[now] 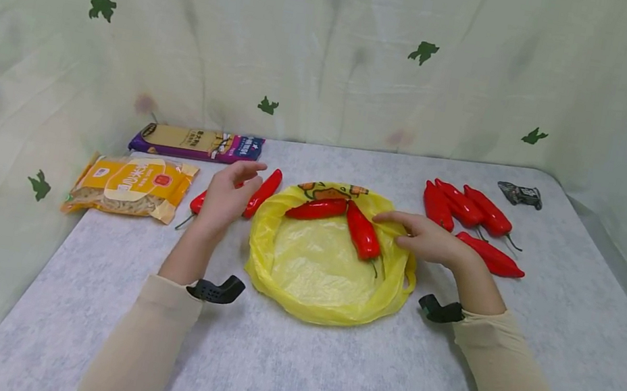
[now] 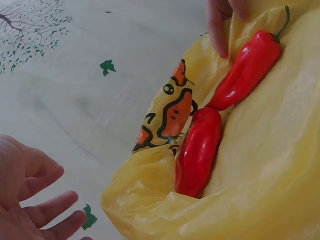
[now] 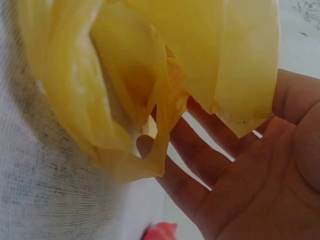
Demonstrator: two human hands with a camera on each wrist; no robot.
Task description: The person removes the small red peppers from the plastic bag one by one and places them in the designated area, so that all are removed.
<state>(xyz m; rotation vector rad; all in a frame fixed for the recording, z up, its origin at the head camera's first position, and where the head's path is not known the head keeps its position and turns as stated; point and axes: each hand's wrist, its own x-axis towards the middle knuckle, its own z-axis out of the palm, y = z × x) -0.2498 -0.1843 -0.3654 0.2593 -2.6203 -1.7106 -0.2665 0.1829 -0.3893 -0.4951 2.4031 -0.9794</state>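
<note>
A yellow plastic bag (image 1: 267,236) lies spread with its mouth open, its rim rolled into a ring. Inside, toward the far side, are two red peppers (image 1: 317,208), one with a green stem. My right hand (image 1: 430,238) touches the bag's right rim, its fingers extended behind the loose plastic in the right wrist view. Left of the bag, my left hand (image 1: 227,199) hovers with fingers spread and holds nothing. Beside and partly behind it lie red peppers (image 1: 264,193), partly hidden by the hand. The left wrist view shows the left palm (image 2: 20,190) apart from the bag.
Several red peppers (image 1: 492,213) lie to the right of the bag, near a small dark, patterned object (image 1: 520,195). At the back left are a purple and beige packet (image 1: 195,143) and an orange food bag (image 1: 130,186). A pale curtain (image 1: 338,42) hangs behind the table.
</note>
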